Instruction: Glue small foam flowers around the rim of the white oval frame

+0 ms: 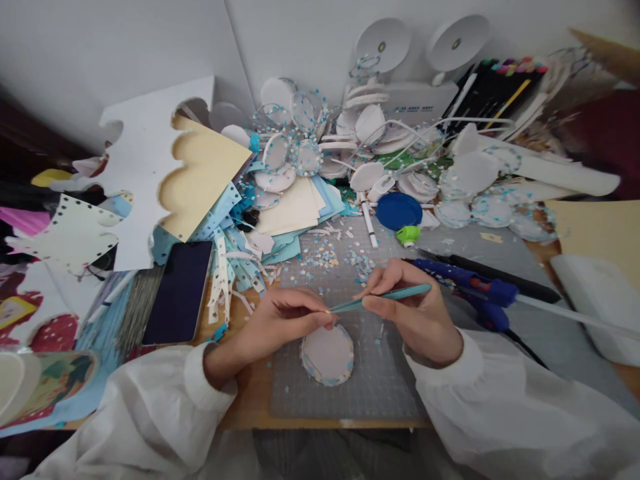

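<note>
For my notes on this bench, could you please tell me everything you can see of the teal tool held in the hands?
The teal tool is a slim, pen-like stick, plastic by its look, tapering to a fine pale tip. It lies nearly level, tip pointing left. The right hand pinches its shaft, and the left hand meets the tip with its fingertips. It hangs just above a round white paper disc on the grey cutting mat.

A paper-craft workspace: the wooden tabletop carries a grey gridded cutting mat, heaps of punched blue and cream paper offcuts, a blue glue gun and a black case of coloured marker pens.
</note>
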The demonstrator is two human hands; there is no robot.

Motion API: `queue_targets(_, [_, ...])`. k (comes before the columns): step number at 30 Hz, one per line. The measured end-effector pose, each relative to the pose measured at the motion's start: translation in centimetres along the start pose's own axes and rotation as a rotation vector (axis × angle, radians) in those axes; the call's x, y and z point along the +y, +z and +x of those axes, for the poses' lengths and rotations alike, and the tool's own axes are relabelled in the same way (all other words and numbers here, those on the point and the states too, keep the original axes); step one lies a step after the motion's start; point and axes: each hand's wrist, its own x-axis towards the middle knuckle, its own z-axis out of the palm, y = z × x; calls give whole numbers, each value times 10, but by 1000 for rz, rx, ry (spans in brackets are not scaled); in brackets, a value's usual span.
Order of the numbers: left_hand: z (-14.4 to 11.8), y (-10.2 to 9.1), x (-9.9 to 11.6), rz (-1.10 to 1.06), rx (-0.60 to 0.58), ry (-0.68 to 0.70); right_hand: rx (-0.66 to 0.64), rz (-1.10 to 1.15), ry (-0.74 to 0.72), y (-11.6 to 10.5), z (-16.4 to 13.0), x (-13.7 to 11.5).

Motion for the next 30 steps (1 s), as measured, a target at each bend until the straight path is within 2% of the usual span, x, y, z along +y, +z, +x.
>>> queue_targets(6, [1, 0, 0, -7, -4, 4, 11, -4, 4, 2, -1, -1])
queue_targets(10, [0, 1, 0, -19, -23, 77, 54, 6, -13, 1, 0, -2])
queue_targets(17, [-2, 3, -5, 217, -147, 221, 179, 28, -96, 3, 2, -12])
queue_targets(21, [-2, 4, -8, 297, -134, 222, 246, 29, -256, 6, 1, -39])
queue_targets(25, [-3, 4, -10, 329, -122, 286, 382, -75, -485, 12, -4, -69])
queue_targets(28, [-3, 3, -10, 325, -108, 340, 457, -294, -629, 19, -15, -78])
queue_targets(30, [-4, 3, -9, 326, -102, 372, 378, -540, -703, 23, -24, -74])
